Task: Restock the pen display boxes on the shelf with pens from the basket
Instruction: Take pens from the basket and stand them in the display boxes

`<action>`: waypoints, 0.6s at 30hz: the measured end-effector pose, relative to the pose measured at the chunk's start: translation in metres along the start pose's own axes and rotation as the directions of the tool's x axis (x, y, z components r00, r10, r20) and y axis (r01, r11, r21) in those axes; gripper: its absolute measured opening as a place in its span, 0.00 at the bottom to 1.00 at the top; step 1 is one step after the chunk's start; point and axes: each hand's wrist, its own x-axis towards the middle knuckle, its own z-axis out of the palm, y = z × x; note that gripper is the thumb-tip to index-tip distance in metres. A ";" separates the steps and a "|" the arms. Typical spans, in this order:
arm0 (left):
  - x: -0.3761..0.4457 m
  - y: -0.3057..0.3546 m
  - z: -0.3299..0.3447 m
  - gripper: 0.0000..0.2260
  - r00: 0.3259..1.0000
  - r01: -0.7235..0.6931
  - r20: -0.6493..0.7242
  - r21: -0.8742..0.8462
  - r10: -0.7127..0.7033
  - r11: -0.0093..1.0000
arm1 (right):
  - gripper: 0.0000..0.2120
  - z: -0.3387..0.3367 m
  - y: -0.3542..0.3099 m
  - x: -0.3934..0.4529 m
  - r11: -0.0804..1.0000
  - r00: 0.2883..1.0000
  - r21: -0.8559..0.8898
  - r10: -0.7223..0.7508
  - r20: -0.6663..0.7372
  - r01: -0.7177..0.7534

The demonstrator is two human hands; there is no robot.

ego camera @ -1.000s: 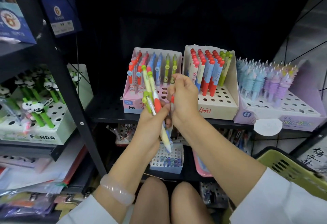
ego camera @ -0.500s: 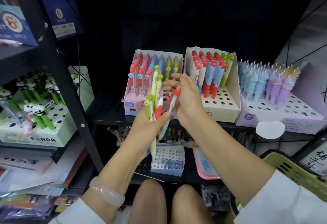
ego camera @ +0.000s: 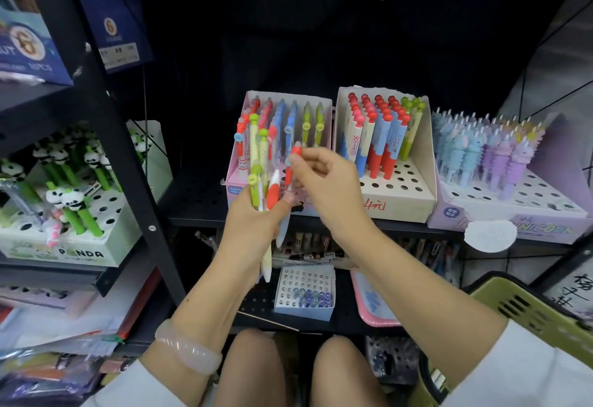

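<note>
Left hand [ego camera: 253, 223], centre frame, fingers curled round a bunch of pens [ego camera: 264, 194]: green-capped, cream and one with a red grip, tips hanging down below the fist. Right hand [ego camera: 324, 178] just right of it, thumb and forefinger pinching a red-capped pen [ego camera: 291, 165] near its top, other fingers loosely curled. That pen stands roughly upright in front of the pink display box [ego camera: 282, 149]; can't tell if its tip is in a hole, the left hand's bunch hides it.

Pink display box sits on the black shelf [ego camera: 195, 194], centre of frame, with red, blue and green pens in rows at its back. Touching its right side: cream display box [ego camera: 401, 175], red and blue pens plus a few green at the back, front holes bare. Further right, purple unicorn box [ego camera: 526, 214] with blue and purple pens.

Green basket [ego camera: 526, 307] at lower right edge, contents not visible. Panda pen box [ego camera: 73, 230] at left on a separate shelf unit. Small white box [ego camera: 305, 294] on the lower shelf, below the hands. Pale bracelet [ego camera: 187, 349] on the left wrist.
</note>
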 end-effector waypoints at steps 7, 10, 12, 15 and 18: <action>0.006 -0.003 -0.020 0.05 0.995 0.104 0.022 -0.203 -0.102 0.974 | 0.12 -0.012 -0.017 0.042 0.988 0.989 -0.121 -0.112 -0.096 0.100; 0.006 -0.005 -0.022 0.07 0.993 0.117 0.039 -0.272 -0.110 0.955 | 0.12 -0.014 -0.019 0.052 0.983 0.982 -0.125 -0.146 -0.123 0.131; 0.007 -0.008 -0.024 0.07 0.991 0.132 0.040 -0.313 -0.126 0.940 | 0.12 -0.015 -0.019 0.058 0.983 0.973 -0.109 -0.164 -0.164 0.147; 0.008 -0.009 -0.024 0.10 0.988 0.153 0.056 -0.354 -0.143 0.922 | 0.13 -0.012 -0.010 0.059 0.979 0.980 -0.161 -0.145 -0.139 0.122; 0.010 -0.010 -0.023 0.12 0.985 0.174 0.078 -0.383 -0.155 0.907 | 0.13 -0.010 -0.002 0.057 0.973 0.981 -0.191 -0.154 -0.117 0.130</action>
